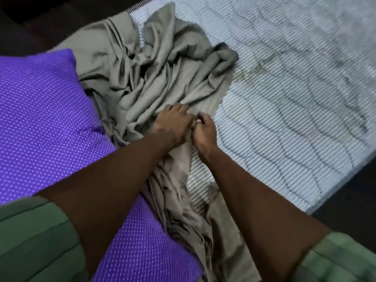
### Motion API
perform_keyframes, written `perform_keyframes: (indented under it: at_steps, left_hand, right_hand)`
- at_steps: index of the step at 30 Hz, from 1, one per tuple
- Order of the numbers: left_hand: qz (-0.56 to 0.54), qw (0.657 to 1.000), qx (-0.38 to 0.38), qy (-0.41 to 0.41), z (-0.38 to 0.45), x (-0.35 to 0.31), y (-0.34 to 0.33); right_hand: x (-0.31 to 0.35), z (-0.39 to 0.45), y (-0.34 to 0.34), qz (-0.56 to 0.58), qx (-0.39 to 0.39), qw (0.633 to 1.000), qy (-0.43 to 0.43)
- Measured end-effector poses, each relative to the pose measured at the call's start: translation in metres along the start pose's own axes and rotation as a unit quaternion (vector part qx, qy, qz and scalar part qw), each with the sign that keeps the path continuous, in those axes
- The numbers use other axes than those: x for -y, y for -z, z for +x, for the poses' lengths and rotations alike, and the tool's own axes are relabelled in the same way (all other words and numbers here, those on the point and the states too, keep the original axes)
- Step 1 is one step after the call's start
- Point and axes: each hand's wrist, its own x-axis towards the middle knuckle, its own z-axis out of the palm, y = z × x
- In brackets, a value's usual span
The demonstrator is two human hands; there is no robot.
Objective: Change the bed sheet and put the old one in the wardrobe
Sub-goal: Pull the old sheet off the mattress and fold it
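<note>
Your left hand [173, 123] presses curled fingers into the grey sheet [154, 78], which lies bunched on the bare striped mattress [295, 88] beside the purple pillow [40, 108]; your right hand [203, 129] has a pinching grip on the sheet's near edge. Gather the loose folds toward you before lifting, so nothing drags or snags on the pillow.

dim, soft light; motion blur esp. far right, dark corners

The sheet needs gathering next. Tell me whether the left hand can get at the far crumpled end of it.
Probably yes: the left hand already rests on the grey sheet, and nothing lies between it and the crumpled far end.
</note>
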Motion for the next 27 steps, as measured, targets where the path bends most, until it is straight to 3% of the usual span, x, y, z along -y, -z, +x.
perform_keyframes:
  at_steps: [4, 9, 13, 15, 18, 22, 24, 25, 27]
  left_hand:
    - [0.065, 0.998, -0.006, 0.006, 0.036, 0.038, -0.001]
    - [0.137, 0.987, 0.059, 0.054, 0.069, 0.075, -0.003]
    - [0.185, 0.976, 0.07, 0.089, 0.091, 0.116, -0.001]
    - [0.208, 0.967, 0.086, 0.116, 0.094, 0.128, -0.002]
    - [0.209, 0.951, 0.147, 0.173, 0.085, 0.149, -0.003]
    - [0.183, 0.921, 0.23, 0.256, 0.068, 0.169, -0.002]
    - [0.093, 0.914, 0.225, 0.324, 0.052, 0.185, -0.017]
    - [0.063, 0.919, 0.177, 0.347, 0.044, 0.193, -0.02]
    - [0.041, 0.925, 0.163, 0.34, 0.034, 0.209, -0.026]
  right_hand:
    - [0.047, 0.047, -0.021, -0.002, -0.011, 1.0, 0.017]
    - [0.076, 0.092, -0.056, -0.012, -0.023, 0.998, 0.052]
    - [0.099, 0.11, -0.091, -0.114, -0.034, 0.992, 0.043]
    - [0.101, 0.116, -0.112, -0.145, -0.005, 0.985, 0.098]
    - [0.113, 0.113, -0.14, -0.12, 0.12, 0.973, 0.154]
    - [0.126, 0.099, -0.159, -0.046, 0.319, 0.94, 0.109]
    - [0.123, 0.092, -0.168, 0.01, 0.279, 0.958, 0.063]
    - [0.124, 0.087, -0.17, 0.041, 0.249, 0.966, 0.051]
    - [0.131, 0.073, -0.177, 0.089, 0.252, 0.963, 0.034]
